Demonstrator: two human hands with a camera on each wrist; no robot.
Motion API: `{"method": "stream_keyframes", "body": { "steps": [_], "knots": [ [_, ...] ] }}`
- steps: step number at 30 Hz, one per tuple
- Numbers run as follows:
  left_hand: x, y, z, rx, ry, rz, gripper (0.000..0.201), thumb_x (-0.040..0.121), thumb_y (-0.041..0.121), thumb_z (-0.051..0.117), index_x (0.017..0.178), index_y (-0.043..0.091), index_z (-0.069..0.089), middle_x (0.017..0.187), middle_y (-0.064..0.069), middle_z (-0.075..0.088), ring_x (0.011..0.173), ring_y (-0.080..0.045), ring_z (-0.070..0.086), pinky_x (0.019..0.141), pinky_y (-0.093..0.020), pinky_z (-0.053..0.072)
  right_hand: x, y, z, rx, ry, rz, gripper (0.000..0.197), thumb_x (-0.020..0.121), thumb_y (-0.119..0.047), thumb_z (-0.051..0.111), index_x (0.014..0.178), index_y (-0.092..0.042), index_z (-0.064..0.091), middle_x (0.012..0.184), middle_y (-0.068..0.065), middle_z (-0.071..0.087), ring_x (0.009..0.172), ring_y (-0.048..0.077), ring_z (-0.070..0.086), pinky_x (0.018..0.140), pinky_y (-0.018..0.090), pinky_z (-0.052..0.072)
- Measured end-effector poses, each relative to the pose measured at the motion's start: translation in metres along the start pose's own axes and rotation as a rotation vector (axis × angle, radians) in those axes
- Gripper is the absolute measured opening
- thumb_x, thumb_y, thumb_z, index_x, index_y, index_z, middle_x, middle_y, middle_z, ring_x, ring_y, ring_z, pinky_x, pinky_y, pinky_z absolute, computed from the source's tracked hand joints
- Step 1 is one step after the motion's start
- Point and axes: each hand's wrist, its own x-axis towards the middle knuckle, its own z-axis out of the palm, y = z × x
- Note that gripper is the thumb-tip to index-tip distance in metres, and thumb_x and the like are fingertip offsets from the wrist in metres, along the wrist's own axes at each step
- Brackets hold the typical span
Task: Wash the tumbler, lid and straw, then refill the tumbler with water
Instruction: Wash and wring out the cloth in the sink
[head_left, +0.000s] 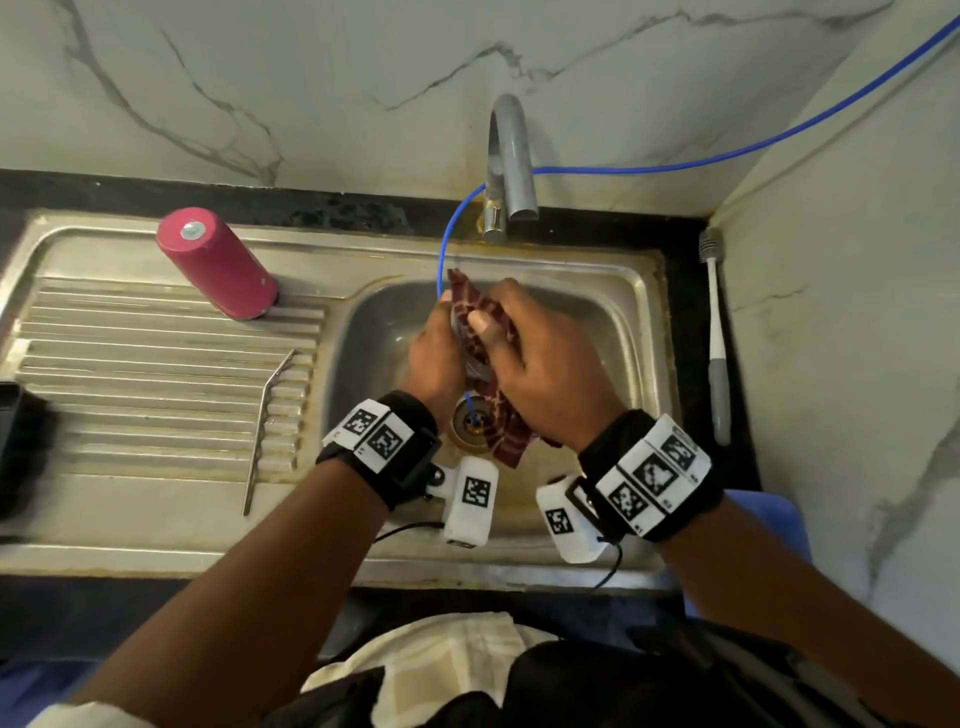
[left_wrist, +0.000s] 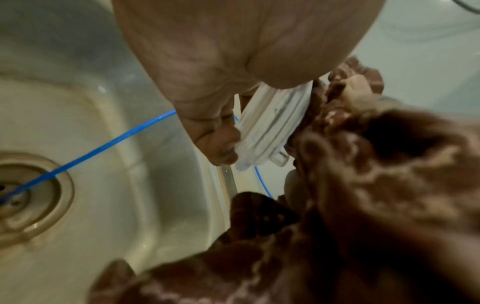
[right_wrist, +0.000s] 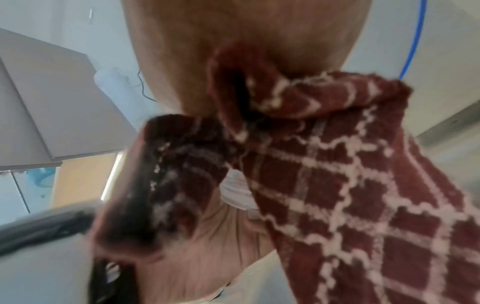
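Together over the sink basin (head_left: 597, 332) at the centre of the head view, my two hands work on the clear lid (left_wrist: 270, 131). My left hand (head_left: 434, 358) grips the lid by its rim, fingers (left_wrist: 221, 142) curled against its edge. My right hand (head_left: 540, 358) holds a dark red checked cloth (right_wrist: 337, 174) bunched against the lid's other face, fingers (head_left: 485, 325) pressed over the fabric; a tail of cloth hangs toward the drain (head_left: 470, 421). A thin blue tube (head_left: 447, 244) runs from beside the grey tap (head_left: 511, 161) down into that drain. Left of the basin, on the ribbed draining board (head_left: 130, 374), the pink tumbler (head_left: 218, 262) stands upside down at upper left, and the bent metal straw (head_left: 267, 431) lies below it, well apart. A bottle brush (head_left: 717, 338) lies on the dark bench (head_left: 685, 312) at the right edge of the sink.
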Motion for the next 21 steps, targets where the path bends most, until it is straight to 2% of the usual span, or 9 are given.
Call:
{"method": "stream_keyframes", "body": {
  "steps": [2,4,7,9,12,13,16,18,21],
  "knots": [
    [-0.001,0.000,-0.003,0.057,-0.035,0.043,0.029,0.111,0.028,0.048,0.090,0.027,0.068,0.087,0.001,0.074,0.077,-0.001,0.073,0.066,-0.021,0.057,0.001,0.003,0.001,-0.077,0.024,-0.005,0.023,0.111,-0.036,0.045,0.108,-0.015,0.055,0.077,-0.007,0.061,0.064,0.016,0.059,0.057,0.037,0.045],
    [-0.003,-0.003,-0.002,0.117,-0.075,0.067,0.021,0.110,0.015,0.053,0.098,0.029,0.064,0.093,0.008,0.070,0.071,0.014,0.066,0.058,-0.008,0.049,0.008,0.010,-0.004,-0.155,0.066,0.045,0.022,0.112,-0.034,0.047,0.106,-0.014,0.056,0.067,-0.012,0.051,0.056,0.006,0.049,0.053,0.026,0.037],
    [-0.007,-0.001,-0.002,0.019,-0.105,-0.006,0.024,0.113,0.029,0.045,0.125,0.019,0.062,0.107,0.002,0.068,0.089,-0.005,0.069,0.077,-0.027,0.058,0.016,0.011,-0.002,-0.161,0.014,0.127,0.022,0.112,-0.035,0.047,0.110,-0.015,0.055,0.065,-0.014,0.048,0.055,-0.003,0.046,0.051,0.016,0.032],
    [-0.008,0.000,-0.002,-0.043,-0.098,-0.003,0.028,0.114,0.034,0.040,0.130,0.021,0.059,0.118,-0.003,0.064,0.104,-0.019,0.063,0.091,-0.039,0.055,0.019,0.013,0.003,-0.103,-0.012,0.185,0.023,0.112,-0.036,0.045,0.118,-0.014,0.050,0.070,-0.008,0.055,0.060,0.005,0.055,0.054,0.024,0.039],
    [-0.006,-0.004,-0.004,0.073,-0.083,0.120,0.030,0.114,0.025,0.041,0.126,0.006,0.060,0.122,-0.008,0.066,0.114,-0.011,0.064,0.092,-0.026,0.052,0.016,0.023,0.007,0.042,-0.010,0.297,0.023,0.113,-0.037,0.043,0.128,-0.021,0.047,0.087,-0.001,0.068,0.077,0.020,0.067,0.071,0.045,0.057],
    [-0.005,-0.006,-0.004,0.099,-0.071,0.150,0.038,0.113,0.027,0.040,0.132,0.000,0.059,0.130,-0.015,0.065,0.124,-0.019,0.063,0.099,-0.031,0.051,0.013,0.025,0.009,0.066,-0.013,0.314,0.022,0.113,-0.038,0.042,0.128,-0.023,0.048,0.092,0.000,0.070,0.082,0.022,0.069,0.077,0.050,0.058],
    [-0.001,-0.016,-0.004,0.087,-0.063,0.095,0.069,0.102,0.063,0.039,0.144,0.010,0.054,0.144,-0.020,0.059,0.136,-0.035,0.056,0.117,-0.055,0.042,0.002,0.018,0.013,0.075,-0.016,0.257,0.024,0.112,-0.041,0.041,0.128,-0.025,0.052,0.096,-0.004,0.071,0.086,0.020,0.070,0.081,0.052,0.058],
    [0.002,-0.019,-0.006,0.066,-0.083,0.076,0.073,0.091,0.075,0.038,0.137,0.023,0.060,0.133,-0.014,0.069,0.126,-0.032,0.064,0.111,-0.055,0.046,-0.005,0.008,0.014,0.074,0.014,0.183,0.030,0.111,-0.044,0.039,0.129,-0.025,0.054,0.097,-0.006,0.072,0.086,0.019,0.072,0.079,0.049,0.059],
    [-0.004,-0.003,-0.010,0.095,-0.070,0.091,0.052,0.096,0.064,0.031,0.099,0.026,0.065,0.089,-0.004,0.073,0.078,-0.022,0.067,0.077,-0.045,0.050,-0.014,-0.008,0.015,-0.006,0.018,0.042,0.023,0.113,-0.038,0.042,0.122,-0.024,0.057,0.085,-0.011,0.064,0.073,0.013,0.065,0.066,0.037,0.053]
  ]
}}
